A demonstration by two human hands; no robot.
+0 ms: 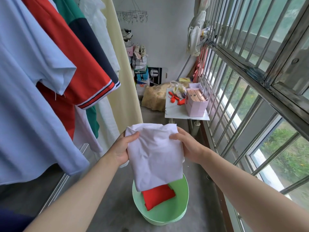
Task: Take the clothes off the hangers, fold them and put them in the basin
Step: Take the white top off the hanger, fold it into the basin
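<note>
Far left: a light blue shirt point(30, 97) is seen hanging, short sleeve hem frayed with loose threads. Next to it a red polo shirt point(80, 64) is hung, its cuff trimmed in white and navy stripes. Behind that a green and navy garment point(87, 30) is noted, then a pale yellow curtain point(120, 81).

Centre: the left hand point(124, 148) is clamped on the left edge of a white garment point(153, 156), thumb on top, fingers hidden beneath the cloth. The garment is folded into a rough rectangle; the fabric is plain white, softly creased, bunched along its top edge. It is held in the air over the basin point(177, 210), and its lower edge hides the basin's far rim in this view. The basin is pale green and round and is set on the concrete floor. A red folded garment point(158, 197) is lying inside, partly covered from view by the white one.

The right hand point(187, 146) is clamped on the garment's right edge, thumb likewise on top.

Right: a small white bench point(175, 113) carrying a pink bag point(195, 104) is recorded, then the window grille point(242, 81).
</note>
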